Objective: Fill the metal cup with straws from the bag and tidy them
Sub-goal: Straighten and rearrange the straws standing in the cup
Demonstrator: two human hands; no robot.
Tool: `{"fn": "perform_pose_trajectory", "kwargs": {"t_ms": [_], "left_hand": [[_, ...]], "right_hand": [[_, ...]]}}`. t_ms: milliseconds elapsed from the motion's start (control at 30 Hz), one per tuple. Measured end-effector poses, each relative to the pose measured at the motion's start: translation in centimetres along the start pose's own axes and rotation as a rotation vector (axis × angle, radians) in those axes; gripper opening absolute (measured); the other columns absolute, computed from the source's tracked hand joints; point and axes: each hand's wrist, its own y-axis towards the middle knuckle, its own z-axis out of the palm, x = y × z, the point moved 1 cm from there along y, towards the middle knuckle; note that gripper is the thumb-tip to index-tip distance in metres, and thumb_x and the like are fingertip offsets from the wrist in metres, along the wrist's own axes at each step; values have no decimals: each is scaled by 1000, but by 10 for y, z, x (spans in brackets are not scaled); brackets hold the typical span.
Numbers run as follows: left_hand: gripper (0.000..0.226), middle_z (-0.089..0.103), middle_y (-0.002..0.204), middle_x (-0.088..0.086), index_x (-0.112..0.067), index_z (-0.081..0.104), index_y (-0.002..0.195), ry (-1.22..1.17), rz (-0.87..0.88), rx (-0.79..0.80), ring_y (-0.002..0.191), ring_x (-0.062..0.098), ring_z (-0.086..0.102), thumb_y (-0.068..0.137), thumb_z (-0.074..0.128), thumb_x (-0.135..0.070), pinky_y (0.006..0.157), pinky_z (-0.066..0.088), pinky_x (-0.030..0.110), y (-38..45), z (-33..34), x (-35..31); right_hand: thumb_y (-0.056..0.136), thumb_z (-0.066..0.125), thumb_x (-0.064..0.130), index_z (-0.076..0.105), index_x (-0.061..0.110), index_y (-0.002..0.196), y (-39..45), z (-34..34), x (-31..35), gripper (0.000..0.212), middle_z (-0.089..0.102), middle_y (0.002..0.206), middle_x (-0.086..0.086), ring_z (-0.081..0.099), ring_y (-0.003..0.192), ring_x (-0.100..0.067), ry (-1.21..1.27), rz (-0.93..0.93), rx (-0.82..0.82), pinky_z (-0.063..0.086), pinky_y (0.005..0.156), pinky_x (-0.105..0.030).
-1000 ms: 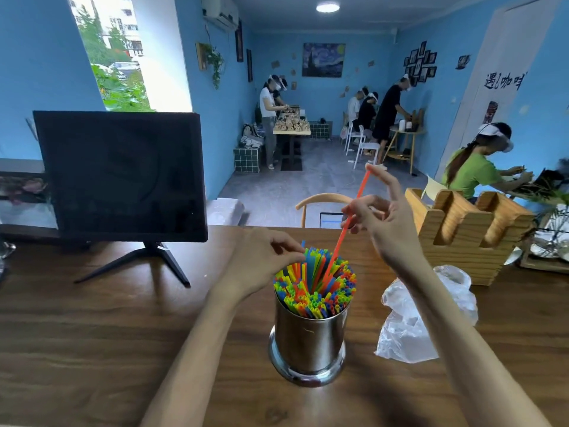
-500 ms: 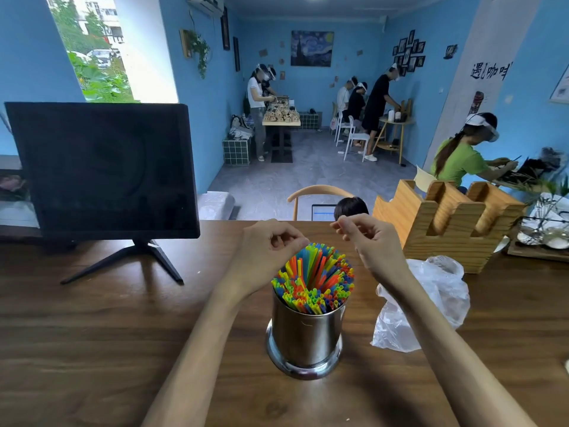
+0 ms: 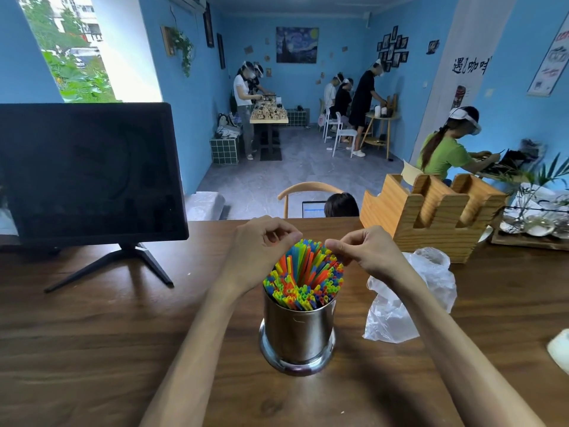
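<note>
Settling over the cup, both hands now work the straw tops, where a second ago the right hand held a single orange straw high above the bundle; that straw has since gone down among the rest. On the left of the counter [image 3: 92, 334] a dark monitor [image 3: 89, 171] stands on its stand, untouched. The left hand [image 3: 261, 251] hovers at the near-left edge of the bundle, fingers curled inward with thumb meeting fingertips just beside the straw tips; whether it actually pinches a straw cannot be told. The metal cup [image 3: 298, 334] stands upright at the middle of the counter, packed with coloured straws [image 3: 304, 278] that fan outward and lean away at the back. The right hand [image 3: 366, 254] comes in from the other side, its curled fingertips touching the upper-right straw tips, seemingly nipping one or two. Further right the clear plastic bag [image 3: 406, 297] lies crumpled and looks slack, apparently emptied, with a wooden holder [image 3: 431, 217] behind it. By this showing the filling seems finished and the tidying is in hand: what remains, likely, is gathering the splayed tips into an even, upright cluster.
</note>
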Motion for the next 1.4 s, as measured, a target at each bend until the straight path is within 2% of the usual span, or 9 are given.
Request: {"fn": "perform_pose_trajectory", "kwargs": {"t_ms": [267,500,600,700,767,833,967,1233,1400], "left_hand": [[5,68,89,-23,-33,77,92,-6,-10,13,84,0,59,92,74,-37,68,43,9,0,-1,0],[13,67,93,-24,-42,75,96,-52,14,67,87,2,60,89,68,-50,70,44,11,3,2,-1],[36,65,109,-25,-50,67,117,-63,12,155,106,-1,58,84,62,-63,86,46,17,7,6,-4],[40,65,128,-19,-49,61,131,-101,-22,242,125,3,57,93,59,-59,109,45,40,10,12,-9],[24,73,119,-17,-40,71,121,-220,-30,212,115,1,65,100,59,-43,105,50,35,9,12,-13],[17,79,94,-10,-34,77,108,-400,-29,160,87,-1,70,101,62,-28,82,55,19,8,5,-16],[15,79,81,7,-32,83,96,-658,-111,78,62,6,67,85,74,-26,55,50,14,4,-17,-14],[17,79,85,9,-21,84,90,-794,-198,-90,68,13,73,74,80,-27,55,56,19,0,-36,2],[23,75,88,-6,-22,84,90,-916,-178,-282,83,8,68,73,79,-37,73,57,21,3,-29,1]], "right_hand": [[82,83,28,80,15,78,-1,-9,12,13,77,71,0,73,66,-12,-56,25,13,48,51,-16],[83,82,25,75,26,95,-12,-42,68,14,76,74,8,72,66,-6,-8,-318,-318,50,58,-11],[88,80,18,74,20,102,-22,-50,98,15,77,84,10,72,68,-8,200,-572,-442,51,59,-16],[91,75,11,72,15,102,-24,-48,111,12,78,84,7,72,69,-14,393,-645,-477,51,59,-23],[92,73,8,71,13,103,-23,-43,109,13,78,83,6,72,69,-15,425,-639,-459,53,61,-25],[91,72,5,71,12,103,-19,-37,101,14,78,82,6,72,68,-14,452,-592,-444,54,62,-24],[91,69,1,71,10,103,-10,-25,71,15,79,82,4,72,67,-11,551,-429,-411,57,65,-23],[85,77,6,76,11,97,-10,7,25,13,79,83,-8,70,67,-16,639,-280,-352,55,65,-23],[83,83,22,80,25,91,-19,19,6,9,78,88,7,70,82,-17,149,-330,-147,52,68,-24]]}}
